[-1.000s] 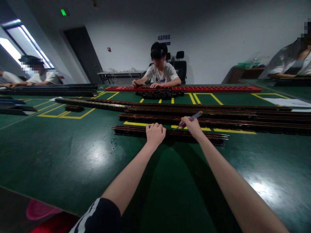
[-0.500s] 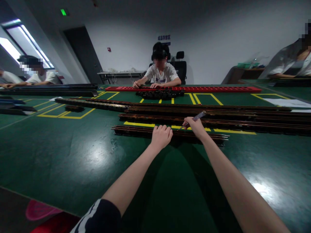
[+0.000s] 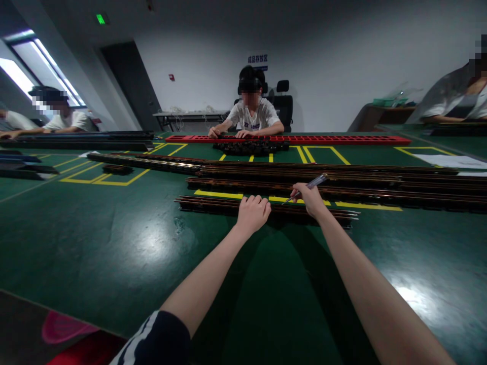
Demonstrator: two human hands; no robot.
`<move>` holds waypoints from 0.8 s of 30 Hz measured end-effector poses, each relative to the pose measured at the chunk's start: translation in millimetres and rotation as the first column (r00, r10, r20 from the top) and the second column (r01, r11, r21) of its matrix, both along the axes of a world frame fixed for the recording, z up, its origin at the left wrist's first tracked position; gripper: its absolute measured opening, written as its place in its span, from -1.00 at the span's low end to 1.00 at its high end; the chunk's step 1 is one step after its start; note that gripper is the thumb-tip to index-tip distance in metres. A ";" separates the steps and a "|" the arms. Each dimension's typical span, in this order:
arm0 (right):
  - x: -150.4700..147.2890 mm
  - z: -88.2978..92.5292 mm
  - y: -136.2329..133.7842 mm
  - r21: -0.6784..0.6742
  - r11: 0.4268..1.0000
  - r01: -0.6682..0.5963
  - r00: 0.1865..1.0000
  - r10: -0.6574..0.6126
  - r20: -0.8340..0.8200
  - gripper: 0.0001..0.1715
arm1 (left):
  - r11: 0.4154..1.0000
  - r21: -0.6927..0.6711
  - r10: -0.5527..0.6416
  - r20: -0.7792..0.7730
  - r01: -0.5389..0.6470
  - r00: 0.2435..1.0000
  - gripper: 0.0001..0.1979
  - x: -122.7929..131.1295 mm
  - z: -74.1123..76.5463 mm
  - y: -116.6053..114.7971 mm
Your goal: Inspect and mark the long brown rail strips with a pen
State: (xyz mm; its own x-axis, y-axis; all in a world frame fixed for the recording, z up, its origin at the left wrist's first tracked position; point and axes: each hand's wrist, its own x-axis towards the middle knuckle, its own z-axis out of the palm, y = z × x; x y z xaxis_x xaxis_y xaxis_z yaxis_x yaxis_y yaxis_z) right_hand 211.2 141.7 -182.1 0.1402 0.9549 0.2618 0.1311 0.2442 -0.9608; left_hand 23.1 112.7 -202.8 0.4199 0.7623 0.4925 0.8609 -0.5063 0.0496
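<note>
A long dark strip with thin copper-coloured rods along it point(image 3: 213, 205) lies crosswise on the green table in front of me. My left hand point(image 3: 253, 213) is closed over the middle of this strip, fingers curled over its far side. To the right, my right hand point(image 3: 309, 198) pinches a screwdriver point(image 3: 318, 180) with a see-through handle. Its thin shaft slants down and left toward the strip, tip close to my left fingers. Whether the tip touches the strip I cannot tell.
Behind the strip lie more long rodded strips point(image 3: 380, 195). Farther back are a pile of small dark parts point(image 3: 251, 148) and a red slotted rail point(image 3: 342, 140), where a co-worker point(image 3: 255, 114) sits. Dark channels point(image 3: 76, 141) lie left; paper sheets point(image 3: 452, 161) lie right.
My right hand has shifted slightly right along the strip, taking the screwdriver and its tip with it. My left hand stays in place on the strip.
</note>
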 end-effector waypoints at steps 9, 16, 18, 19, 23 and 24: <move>-0.8 1.2 -1.1 0.007 1.000 0.010 1.000 -0.010 -0.003 -0.72 | 1.000 0.006 0.026 -0.006 -0.026 1.000 -0.64 -0.2 -0.3 0.4; -9.3 1.2 -1.4 0.029 0.999 -0.025 0.999 0.024 0.035 -0.69 | 0.993 -0.026 0.114 0.074 -0.112 0.991 -0.62 0.5 2.3 0.1; -13.6 1.5 -2.9 0.031 0.998 -0.049 0.997 0.047 0.059 -0.68 | 0.988 -0.030 0.154 0.094 -0.152 0.984 -0.61 -0.3 2.5 0.9; -15.5 1.9 -3.8 0.029 0.998 -0.057 0.996 0.055 0.072 -0.68 | 0.985 -0.027 0.172 0.101 -0.170 0.980 -0.61 -0.7 2.4 1.4; -18.0 3.7 -7.1 0.030 0.996 -0.081 0.992 0.078 0.098 -0.66 | 0.977 -0.014 0.211 0.117 -0.211 0.970 -0.63 -1.8 0.6 3.7; -17.6 4.1 -7.6 0.031 0.996 -0.083 0.992 0.080 0.096 -0.65 | 0.977 -0.012 0.213 0.120 -0.213 0.970 -0.64 -1.9 0.2 4.0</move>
